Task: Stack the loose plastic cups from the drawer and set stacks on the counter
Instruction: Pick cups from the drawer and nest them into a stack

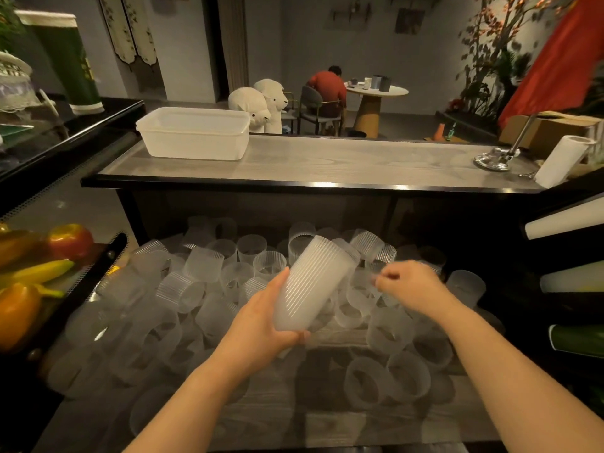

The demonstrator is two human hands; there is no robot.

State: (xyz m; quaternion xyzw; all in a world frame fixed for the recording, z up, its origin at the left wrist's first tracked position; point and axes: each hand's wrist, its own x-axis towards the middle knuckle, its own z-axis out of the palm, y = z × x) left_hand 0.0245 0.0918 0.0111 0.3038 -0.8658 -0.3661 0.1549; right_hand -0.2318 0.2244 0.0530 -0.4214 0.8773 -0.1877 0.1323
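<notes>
The left hand [261,325] grips a tilted stack of ribbed translucent plastic cups [310,286] above the drawer [327,403], the right hand [405,282] pinches a loose cup there, many remain, and no stack stands on the grey wood-grain bench [327,161] yet.
</notes>
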